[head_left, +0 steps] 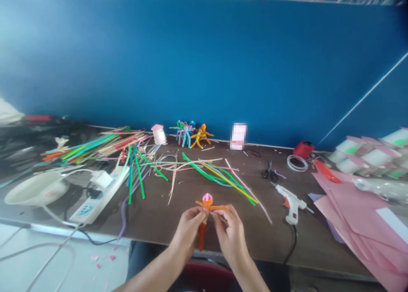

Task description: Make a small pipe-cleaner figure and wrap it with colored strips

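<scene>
My left hand (188, 228) and my right hand (230, 229) meet over the near edge of the brown table (159, 217). Both pinch a small pipe-cleaner figure (208, 203) with a pink looped head, orange arms sticking out sideways and an orange-red leg hanging down between the hands. The fingers of both hands are closed on its body just under the arms.
Loose coloured pipe cleaners (216, 175) lie behind the hands, with a bigger pile (95, 145) at left. Finished figures (191, 134) stand by the blue wall. A glue gun (290, 200), scissors (270, 171), pink paper (357, 224), a power strip (95, 198) and a white bowl (33, 189) lie around.
</scene>
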A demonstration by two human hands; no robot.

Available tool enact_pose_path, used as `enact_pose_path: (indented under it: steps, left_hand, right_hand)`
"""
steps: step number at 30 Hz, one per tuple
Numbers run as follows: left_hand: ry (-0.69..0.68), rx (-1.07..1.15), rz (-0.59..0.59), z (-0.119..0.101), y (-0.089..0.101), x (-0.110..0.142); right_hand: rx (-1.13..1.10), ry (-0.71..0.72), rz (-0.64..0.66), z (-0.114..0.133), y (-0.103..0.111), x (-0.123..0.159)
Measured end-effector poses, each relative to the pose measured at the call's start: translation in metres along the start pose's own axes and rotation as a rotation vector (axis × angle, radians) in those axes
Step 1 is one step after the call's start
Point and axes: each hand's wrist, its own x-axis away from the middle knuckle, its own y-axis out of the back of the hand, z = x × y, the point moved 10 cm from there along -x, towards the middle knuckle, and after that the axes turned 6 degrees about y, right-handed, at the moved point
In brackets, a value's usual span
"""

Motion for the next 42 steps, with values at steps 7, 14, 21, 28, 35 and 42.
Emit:
enact_pose_path:
  steps: [7,14,21,28,35,42]
  left_hand:
    - [-0.079,-0.192,0.02,-0.011,-0.002,-0.001]
    - [-0.111,-0.366,0.064,-0.02,-0.007,0.0]
    - [-0.152,-0.266,0.234,-0.027,-0.022,0.003]
    - [-0.02,0.042,0.333,-0.016,-0.029,0.01]
    - [0.225,0.243,0.239,0.013,-0.028,0.011]
    - [0.169,0.229,0.215,0.011,-0.027,0.013]
  right_hand:
    - [-0.141,-0.137,0.058,-0.011,-0.003,-0.002]
    - [-0.154,-0.256,0.125,-0.015,-0.001,-0.006]
    - [-0.709,-0.624,0.216,-0.033,-0.029,0.006]
    - [-1.154,-1.016,0.237,-0.04,-0.057,0.034]
    - [-1.239,-0.972,0.1,-0.052,-0.07,0.037]
    - [-1.357,-1.097,0.296,-0.043,-0.086,0.056]
